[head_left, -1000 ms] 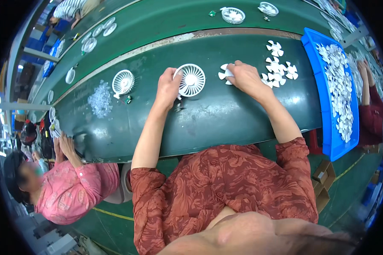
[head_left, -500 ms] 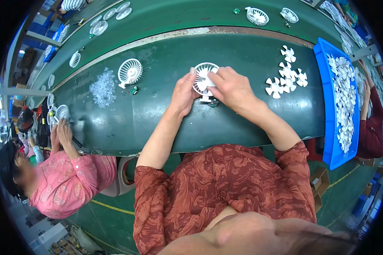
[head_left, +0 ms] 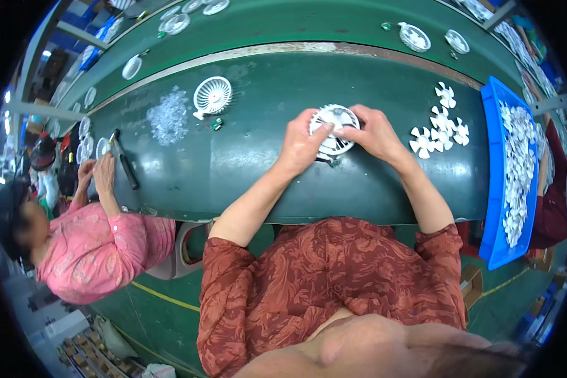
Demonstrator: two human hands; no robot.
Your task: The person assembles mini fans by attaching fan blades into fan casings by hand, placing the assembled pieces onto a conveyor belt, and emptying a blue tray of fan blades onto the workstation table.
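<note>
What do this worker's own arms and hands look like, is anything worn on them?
Both forearms are bare from above the elbow down. The left hand and right hand wear no gloves, and no rings or watch show. Short sleeves of a rust-red shirt with a paler swirling leaf pattern end at the upper arms.

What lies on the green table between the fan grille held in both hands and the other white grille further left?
In the head view, only a small green part lies beside the loose grille; the rest of the table up to the held fan grille is bare.
</note>
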